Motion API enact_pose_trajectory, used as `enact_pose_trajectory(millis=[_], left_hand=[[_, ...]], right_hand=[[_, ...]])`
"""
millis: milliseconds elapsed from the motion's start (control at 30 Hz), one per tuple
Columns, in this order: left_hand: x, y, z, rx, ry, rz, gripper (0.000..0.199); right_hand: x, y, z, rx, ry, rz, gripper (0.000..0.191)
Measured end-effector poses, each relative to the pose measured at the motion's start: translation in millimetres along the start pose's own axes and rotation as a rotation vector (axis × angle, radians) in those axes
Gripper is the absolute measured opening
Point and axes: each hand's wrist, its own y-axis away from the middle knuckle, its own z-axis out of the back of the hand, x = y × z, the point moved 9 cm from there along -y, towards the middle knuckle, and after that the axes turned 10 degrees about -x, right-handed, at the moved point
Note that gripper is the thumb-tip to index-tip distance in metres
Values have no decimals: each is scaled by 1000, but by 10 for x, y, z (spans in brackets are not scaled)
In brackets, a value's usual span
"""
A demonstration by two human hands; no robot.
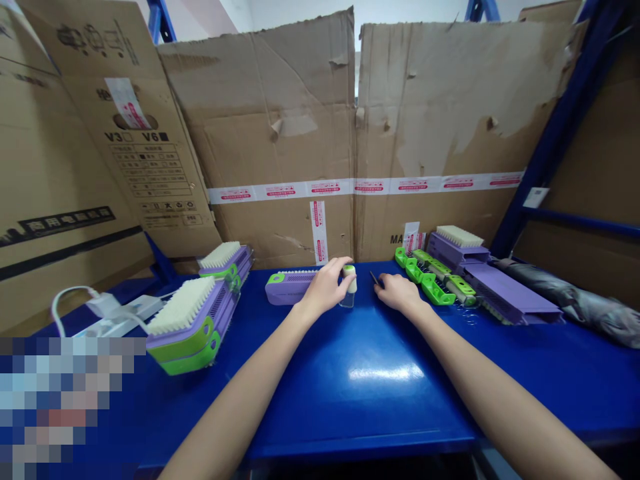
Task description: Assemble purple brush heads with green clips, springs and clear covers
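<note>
The right hand (397, 291) mostly hides a seemingly dark, thin object (374, 277).

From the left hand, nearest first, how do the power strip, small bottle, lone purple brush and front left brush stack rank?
From the left hand:
1. Small bottle, at its fingers
2. Lone purple brush, just left
3. Front left brush stack, farther left
4. Power strip, farthest left
</note>
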Motion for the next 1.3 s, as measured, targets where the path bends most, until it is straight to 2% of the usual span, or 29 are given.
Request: enact_pose_trajectory(millis=[133, 333, 500, 600, 733, 933, 1067, 1200, 1300], left_hand=[[-23, 43, -102, 61, 6, 40, 20], [-36, 24, -30, -5, -51, 69, 15], [-26, 52, -151, 125, -285, 94, 22], [-40, 97, -228, 190, -440, 56, 29], [-45, 149, -272, 204, -553, -13, 42], [-158, 158, -271, 199, -566, -145, 45], [-254, 163, -302, 266, -580, -220, 45], [-293, 223, -367, 334, -500, -248, 52], [-288, 240, -373, 284, -540, -275, 49]], right_hand=[[-1, 0, -3, 2, -3, 0, 38], [9, 6, 8, -17, -1, 11, 37], [13, 11, 10, -16, 2, 11, 36], [9, 7, 8, -12, 6, 7, 36], [5, -8, -2, -21, -6, 10, 37], [-4, -17, -19, -27, -13, 13, 37], [-5, -12, -10, -29, -18, 13, 36], [-2, -4, 9, -37, -13, 9, 35], [12, 1, 43, -60, -6, 9, 35]])
